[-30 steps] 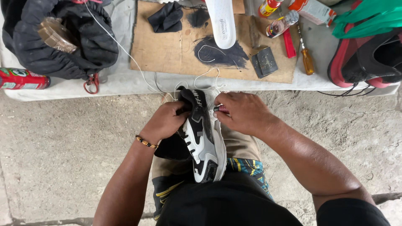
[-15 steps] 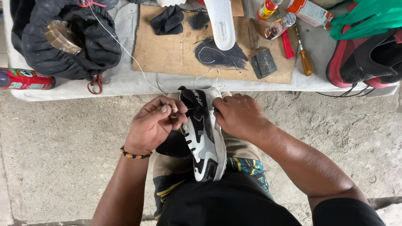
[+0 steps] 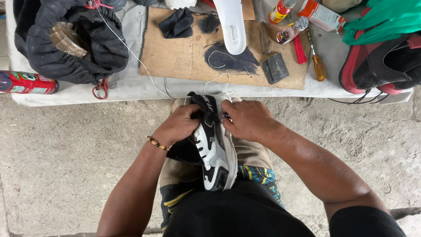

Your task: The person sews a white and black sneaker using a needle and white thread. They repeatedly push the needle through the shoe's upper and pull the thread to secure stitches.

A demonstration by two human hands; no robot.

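Head camera looks steeply down, close over the lap; top edge takes in perhaps a low worktable (image 3: 131,85).

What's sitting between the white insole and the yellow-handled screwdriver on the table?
In the head view, a dark grey block lies between the white insole and the screwdriver.

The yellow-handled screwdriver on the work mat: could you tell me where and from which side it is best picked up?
Grip the screwdriver by its yellow handle, coming from above at the end nearer the person. It lies flat with the handle end clear, while its thin shaft runs up beside the red tool and small bottle.
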